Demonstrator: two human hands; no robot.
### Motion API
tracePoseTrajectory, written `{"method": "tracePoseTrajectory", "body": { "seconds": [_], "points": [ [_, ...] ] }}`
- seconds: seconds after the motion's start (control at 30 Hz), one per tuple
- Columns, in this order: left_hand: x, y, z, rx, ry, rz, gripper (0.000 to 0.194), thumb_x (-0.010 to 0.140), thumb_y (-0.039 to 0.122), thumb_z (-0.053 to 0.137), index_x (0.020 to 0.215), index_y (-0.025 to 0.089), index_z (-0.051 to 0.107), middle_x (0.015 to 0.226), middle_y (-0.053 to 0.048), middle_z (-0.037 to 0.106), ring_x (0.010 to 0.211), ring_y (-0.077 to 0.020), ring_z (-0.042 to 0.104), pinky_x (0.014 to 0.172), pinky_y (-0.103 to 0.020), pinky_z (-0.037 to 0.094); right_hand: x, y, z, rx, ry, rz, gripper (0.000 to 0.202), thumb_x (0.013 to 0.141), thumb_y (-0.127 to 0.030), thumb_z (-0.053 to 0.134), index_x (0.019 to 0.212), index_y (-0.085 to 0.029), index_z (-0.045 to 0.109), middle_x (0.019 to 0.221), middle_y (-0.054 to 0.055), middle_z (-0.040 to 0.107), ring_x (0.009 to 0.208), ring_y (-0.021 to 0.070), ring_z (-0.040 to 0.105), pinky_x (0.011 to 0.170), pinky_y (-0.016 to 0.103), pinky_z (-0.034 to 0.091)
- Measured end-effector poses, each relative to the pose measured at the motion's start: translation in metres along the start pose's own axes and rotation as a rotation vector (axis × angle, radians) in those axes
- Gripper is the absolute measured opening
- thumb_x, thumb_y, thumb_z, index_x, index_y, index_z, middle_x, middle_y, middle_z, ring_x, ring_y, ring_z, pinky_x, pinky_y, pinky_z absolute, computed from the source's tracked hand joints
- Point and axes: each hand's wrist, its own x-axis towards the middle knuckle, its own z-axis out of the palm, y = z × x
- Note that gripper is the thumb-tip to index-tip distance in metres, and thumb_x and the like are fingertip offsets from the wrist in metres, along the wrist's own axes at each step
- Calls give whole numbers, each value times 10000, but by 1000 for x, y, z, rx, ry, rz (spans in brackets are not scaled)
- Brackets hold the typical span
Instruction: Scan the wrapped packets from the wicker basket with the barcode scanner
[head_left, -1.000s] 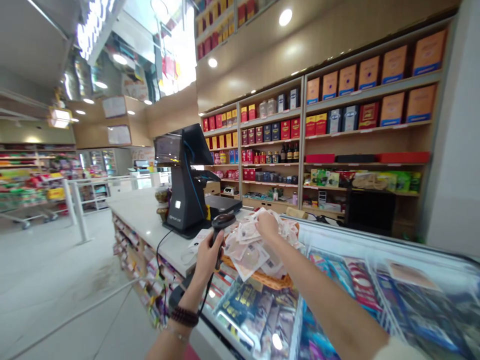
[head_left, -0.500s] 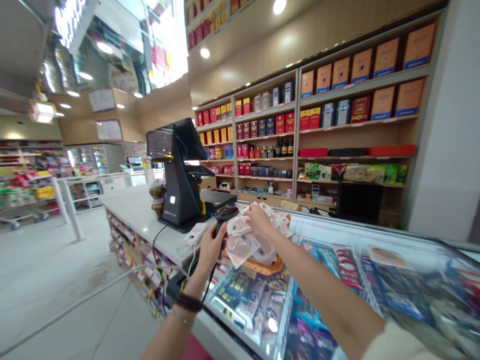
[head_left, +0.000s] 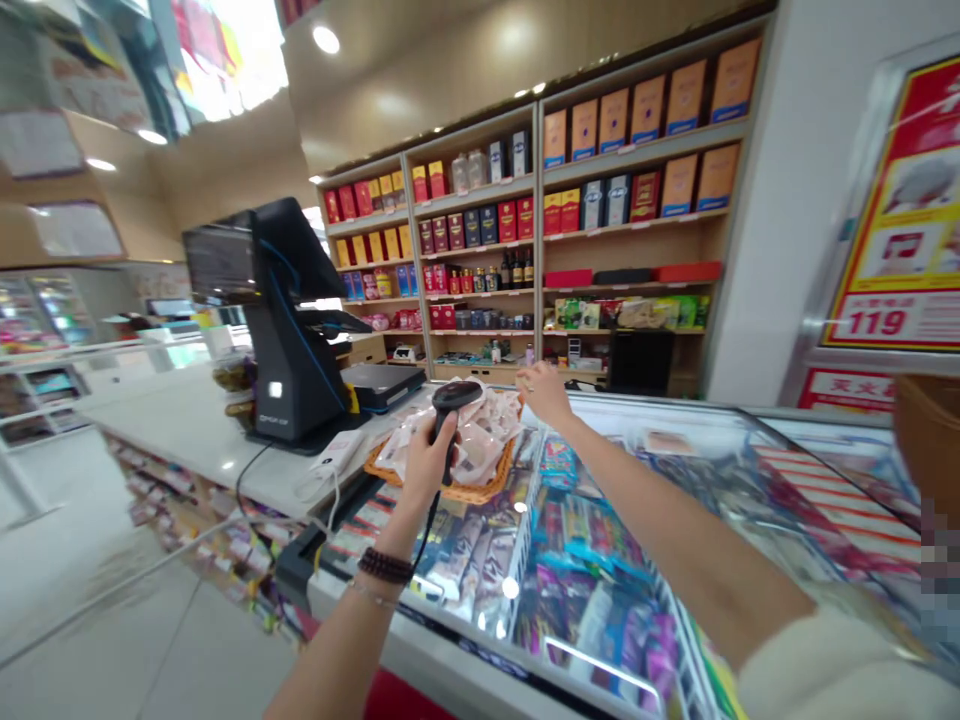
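My left hand (head_left: 429, 455) is wrapped round the handle of a black barcode scanner (head_left: 457, 395). Its head sits above a woven basket (head_left: 480, 492) full of clear and white plastic packets (head_left: 484, 430). The basket rests on the glass top of a display freezer (head_left: 600, 440). Just beyond the basket's right edge is my right hand (head_left: 546, 393), raised over the glass. Its fingers are loosely bent and a little apart, and no object shows in them. A cable hangs from the scanner past my left wrist.
A black checkout terminal (head_left: 289, 330) stands on the white counter (head_left: 172, 400) at left, with a flat dark device (head_left: 382, 385) beside it. A white device (head_left: 337, 455) with a cable lies nearer. Shelves (head_left: 480, 235) of boxes and bottles line the back wall. A brown container (head_left: 930, 440) is at far right.
The view has turned right. My right hand has left the packets and moved right of the basket. My left hand still grips the scanner, now over the basket's middle.
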Motion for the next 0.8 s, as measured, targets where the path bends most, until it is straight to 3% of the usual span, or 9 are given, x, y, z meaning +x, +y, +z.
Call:
{"method": "tracePoseTrajectory", "body": {
  "seconds": [0.2,0.33,0.43,0.53,0.67,0.8],
  "points": [
    [-7,-10,88,-170,-167,-27,588,761,764,688,752,188,570,604,18,593,405,-75,496,386,-189,350,-67,137,-69,-142,75,308,365,979,-245,547,1293,-133,695,1234,162,682,1161,293,611,1087,428,426],
    [-16,-25,136,-203,-257,-56,600,769,766,679,723,177,576,596,13,585,395,-66,488,392,-192,345,-121,199,-97,-205,61,499,437,985,-266,531,1381,-114,637,1324,181,683,1256,312,612,1114,431,433],
    [-24,-40,162,-221,-316,-115,630,722,790,702,708,173,574,594,10,586,381,-70,483,378,-198,337,-152,223,-99,-224,0,591,499,994,-297,535,1452,-107,591,1445,188,637,1335,308,591,1153,406,415],
    [-31,-59,176,-228,-349,-201,667,667,826,716,703,175,580,575,13,578,365,-79,473,365,-209,336,-170,234,-85,-226,-70,656,531,989,-316,555,1490,-140,574,1502,164,611,1380,283,576,1165,369,409],
    [-39,-87,178,-198,-356,-275,688,650,848,710,689,172,585,563,8,578,366,-80,469,371,-213,321,-173,240,-58,-251,-96,785,591,1000,-477,542,1538,-233,546,1603,155,516,1406,342,555,1173,474,396],
    [-40,-101,171,-188,-327,-302,679,677,846,693,723,178,576,569,15,581,371,-78,465,385,-215,324,-159,247,-39,-294,-28,954,721,987,-611,490,1527,-135,547,1552,261,523,1403,435,526,1147,585,377]
  ]
}}
